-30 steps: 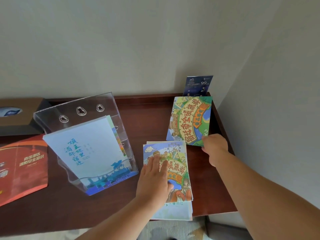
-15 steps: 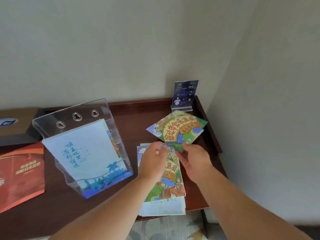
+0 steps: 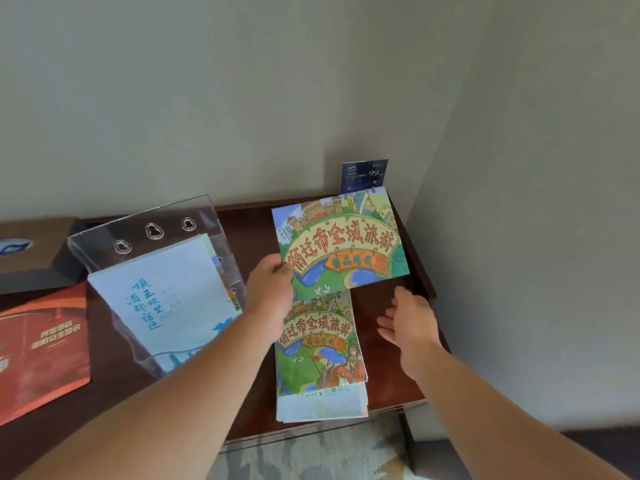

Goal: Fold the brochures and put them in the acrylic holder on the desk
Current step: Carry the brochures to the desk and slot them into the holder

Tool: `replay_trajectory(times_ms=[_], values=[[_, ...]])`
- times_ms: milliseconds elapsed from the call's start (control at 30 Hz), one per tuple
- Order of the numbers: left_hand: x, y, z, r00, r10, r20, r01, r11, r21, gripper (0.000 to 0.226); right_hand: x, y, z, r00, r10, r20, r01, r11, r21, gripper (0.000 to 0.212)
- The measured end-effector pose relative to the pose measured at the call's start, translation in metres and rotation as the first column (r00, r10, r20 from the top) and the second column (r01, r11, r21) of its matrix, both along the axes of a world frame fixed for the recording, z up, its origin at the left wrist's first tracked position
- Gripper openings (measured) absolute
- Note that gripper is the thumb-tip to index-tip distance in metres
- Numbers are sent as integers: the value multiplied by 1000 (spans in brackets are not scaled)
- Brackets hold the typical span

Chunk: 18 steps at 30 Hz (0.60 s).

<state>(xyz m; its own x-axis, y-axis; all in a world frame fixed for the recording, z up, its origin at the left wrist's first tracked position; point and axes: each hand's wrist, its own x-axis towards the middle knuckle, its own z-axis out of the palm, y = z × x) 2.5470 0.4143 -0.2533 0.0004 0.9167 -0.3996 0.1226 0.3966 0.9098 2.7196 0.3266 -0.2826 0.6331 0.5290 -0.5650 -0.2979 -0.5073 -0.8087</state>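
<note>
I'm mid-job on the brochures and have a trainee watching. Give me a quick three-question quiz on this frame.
1. True or false: the right hand is gripping the colourful brochure.
2. Which hand holds that brochure above the stack of brochures? A) left hand B) right hand C) both
3. Fill in: the acrylic holder already contains a pale ____ brochure with teal lettering.

Key:
1. False: the right hand is open, palm up, beside the stack and apart from the brochure.
2. A: the left hand pinches it at its left edge.
3. Blue: the pale blue brochure leans in the holder's front pocket.
</note>
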Motion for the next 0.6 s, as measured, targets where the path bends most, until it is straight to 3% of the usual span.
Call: replay_trajectory(times_ms=[33, 100, 200, 267, 467, 600], values=[[-2, 2, 3, 1000, 11, 7, -11, 1000, 6, 22, 1, -3, -5, 985, 134, 111, -125, 989, -81, 34], [-5, 5, 7, 1000, 22, 9, -22, 1000, 17, 22, -8, -12, -13, 841, 470, 267, -392, 871, -296, 38], [-8, 4, 7, 1000, 26, 8, -26, 1000, 17, 22, -32, -20, -30, 611, 760, 223, -578, 620, -531, 72], [-10, 2, 5, 1000, 27, 16, -27, 1000, 9, 21, -43, -22, -38, 551, 811, 197, -580, 542, -608, 77], [-18, -1, -2, 999, 46, 1, -46, 999, 2, 24, -33, -22, -40, 588, 779, 218, -544, 580, -606, 60], [-19, 1, -7, 999, 44, -1, -44, 999, 1, 23, -16, -27, -41, 673, 702, 234, -525, 675, -518, 40]])
